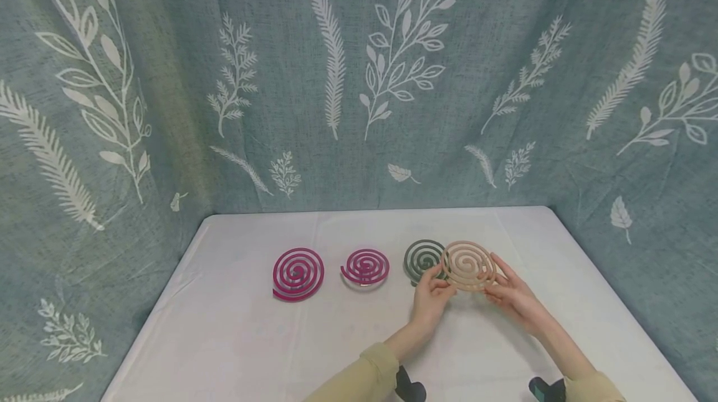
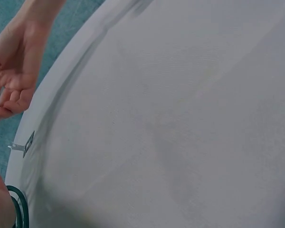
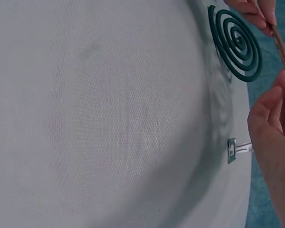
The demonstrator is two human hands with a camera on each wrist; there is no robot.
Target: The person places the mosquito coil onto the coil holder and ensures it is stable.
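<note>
A tan spiral mosquito coil (image 1: 469,266) is raised over the table's right half, its flat face toward the head camera. My left hand (image 1: 430,302) pinches its lower left rim. At the opposite rim my right hand (image 1: 516,296) grips it between thumb and fingers. In the right wrist view, the coil shows nearly edge-on as a brown strip (image 3: 281,47) between both hands. A dark green coil (image 1: 424,260) stands just left of the tan one, partly covered by it and by my left hand in the head view.
Two magenta coils, one at the left (image 1: 298,274) and one nearer the middle (image 1: 365,267), rest on the white table (image 1: 224,339). A small metal piece (image 3: 232,151) sits near the far edge. Patterned blue-green cloth (image 1: 359,78) hangs behind and on both sides.
</note>
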